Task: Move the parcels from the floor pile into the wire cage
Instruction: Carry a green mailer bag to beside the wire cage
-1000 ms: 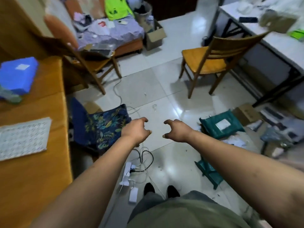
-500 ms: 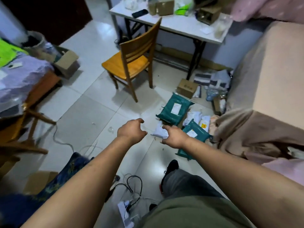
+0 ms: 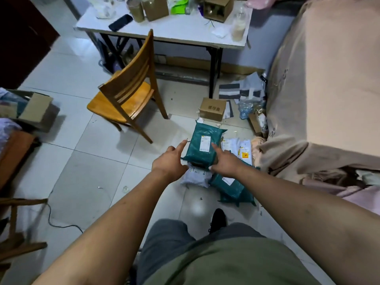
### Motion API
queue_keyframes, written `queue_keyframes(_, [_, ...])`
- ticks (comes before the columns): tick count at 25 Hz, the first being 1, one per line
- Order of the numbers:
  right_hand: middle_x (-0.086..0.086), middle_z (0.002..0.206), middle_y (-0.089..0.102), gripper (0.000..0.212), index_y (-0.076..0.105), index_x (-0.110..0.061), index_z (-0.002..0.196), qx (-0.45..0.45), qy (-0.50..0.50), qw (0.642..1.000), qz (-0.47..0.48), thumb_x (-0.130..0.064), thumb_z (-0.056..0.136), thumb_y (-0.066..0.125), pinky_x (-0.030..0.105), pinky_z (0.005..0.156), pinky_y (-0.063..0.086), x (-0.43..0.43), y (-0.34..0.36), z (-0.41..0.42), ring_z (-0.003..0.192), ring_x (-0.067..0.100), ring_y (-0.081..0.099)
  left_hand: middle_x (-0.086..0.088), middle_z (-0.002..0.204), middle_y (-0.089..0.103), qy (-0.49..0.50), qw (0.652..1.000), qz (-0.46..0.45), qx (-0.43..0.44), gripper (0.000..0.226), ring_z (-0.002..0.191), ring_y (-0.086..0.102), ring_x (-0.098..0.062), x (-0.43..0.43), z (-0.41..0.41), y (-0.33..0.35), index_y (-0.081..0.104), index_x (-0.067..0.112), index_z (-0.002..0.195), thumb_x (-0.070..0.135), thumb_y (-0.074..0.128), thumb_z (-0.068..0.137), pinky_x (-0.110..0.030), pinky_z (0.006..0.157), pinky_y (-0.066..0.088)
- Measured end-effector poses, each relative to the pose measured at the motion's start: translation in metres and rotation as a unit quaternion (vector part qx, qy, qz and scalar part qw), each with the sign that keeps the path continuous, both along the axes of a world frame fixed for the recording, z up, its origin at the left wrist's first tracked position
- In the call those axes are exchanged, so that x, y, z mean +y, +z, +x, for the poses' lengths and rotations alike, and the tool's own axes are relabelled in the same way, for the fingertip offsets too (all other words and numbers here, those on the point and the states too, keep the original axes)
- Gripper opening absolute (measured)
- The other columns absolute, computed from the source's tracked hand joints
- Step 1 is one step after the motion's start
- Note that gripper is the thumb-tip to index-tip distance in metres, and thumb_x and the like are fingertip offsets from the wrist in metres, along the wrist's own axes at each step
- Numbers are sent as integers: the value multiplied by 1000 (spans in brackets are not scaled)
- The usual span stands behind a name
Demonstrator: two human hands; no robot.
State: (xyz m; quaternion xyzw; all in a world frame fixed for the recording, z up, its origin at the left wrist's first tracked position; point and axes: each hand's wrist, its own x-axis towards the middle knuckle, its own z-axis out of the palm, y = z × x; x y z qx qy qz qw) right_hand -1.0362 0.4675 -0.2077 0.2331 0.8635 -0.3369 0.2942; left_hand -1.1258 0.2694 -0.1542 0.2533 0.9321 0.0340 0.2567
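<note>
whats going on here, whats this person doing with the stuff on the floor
A person leans over the tiled floor with both arms stretched down. The left hand and right hand, fingers spread, sit either side of the big teal parcel. Nothing is gripped yet. A white parcel pokes out beneath it, a second teal parcel lies nearer the person, and a cardboard box sits behind.

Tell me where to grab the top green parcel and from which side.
Take the green parcel by its two long edges, one hand per side, reaching from its near end. It lies flat atop the pile, long axis pointing away, probably raised enough for fingers to slip under. The left hand and right hand flank it, open.
</note>
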Motion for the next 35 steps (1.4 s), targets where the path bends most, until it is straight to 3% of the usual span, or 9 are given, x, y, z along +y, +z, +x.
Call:
queue_keyframes(4, [27, 147, 40, 105, -5, -44, 159, -7, -39, 999, -12, -45, 83, 68, 42, 100, 47, 17, -27, -41, 127, 43, 50, -7, 147, 46, -20, 999, 0, -33, 91, 117, 62, -30, 16, -58, -24, 6, 49, 159, 45, 68, 93, -43, 87, 59])
queue_keyframes(8, [30, 150, 37, 110, -9, -53, 155, -27, -113, 993, -9, -54, 78, 70, 42, 109, 41, 35, -69, -88, 139, 43, 38, -12, 154, 33, -34, 996, 15, -78, 98, 125, 57, -35, 33, -133, -76, 7, 53, 158, 40, 75, 89, -48, 98, 56])
queue_keyframes(12, [29, 162, 16, 105, -8, -58, 153, -37, -185, 982, 1, -50, 86, 73, 40, 115, 33, 56, -126, -126, 151, 41, 24, -12, 162, 18, -34, 994, 18, -103, 109, 135, 47, -43, 49, -199, -159, 0, 60, 154, 42, 81, 84, -55, 108, 48])
queue_keyframes(15, [29, 162, 15, 108, -8, -62, 151, -37, -225, 974, 0, -53, 84, 75, 45, 118, 33, 62, -202, -156, 150, 43, 24, -12, 164, 12, -92, 989, -19, -112, 107, 139, 39, -46, 63, -237, -239, -6, 64, 151, 48, 77, 85, -60, 108, 44])
queue_keyframes(20, [31, 164, 7, 110, -6, -56, 155, -38, -227, 973, -14, -54, 82, 77, 51, 125, 15, 73, -345, -192, 156, 36, 2, -10, 164, 10, -91, 987, -19, -130, 109, 140, 39, -42, 95, -268, -392, -4, 67, 150, 49, 79, 82, -58, 108, 45])
queue_keyframes(24, [31, 164, 3, 118, -9, -58, 154, -38, -236, 971, 12, -58, 77, 80, 44, 122, 20, 96, -484, -209, 153, 44, 12, -18, 168, -2, -61, 983, 30, -168, 112, 144, 38, -47, 125, -282, -537, -3, 65, 152, 54, 81, 79, -59, 113, 40])
queue_keyframes(27, [30, 165, -3, 122, -9, -60, 153, -22, -247, 969, 5, -62, 72, 82, 43, 123, 23, 111, -565, -215, 152, 45, 17, -22, 168, -4, -47, 974, 69, -209, 120, 152, 21, -46, 145, -289, -617, -1, 56, 156, 55, 85, 73, -51, 123, 28])
queue_keyframes(31, [20, 164, 7, 120, 1, -55, 156, 35, -272, 961, -30, -51, 72, 87, 36, 119, 29, 109, -623, -210, 148, 39, 30, -17, 160, 19, -36, 970, 92, -222, 120, 143, 37, -41, 152, -291, -671, 6, 54, 159, 44, 89, 73, -44, 116, 38])
queue_keyframes(35, [19, 162, 18, 120, 5, -53, 157, 70, -282, 957, -1, -42, 73, 89, 34, 118, 30, 100, -621, -206, 146, 35, 34, -11, 157, 25, -30, 978, 91, -184, 116, 133, 50, -38, 149, -282, -663, 11, 58, 156, 38, 89, 72, -45, 108, 48])
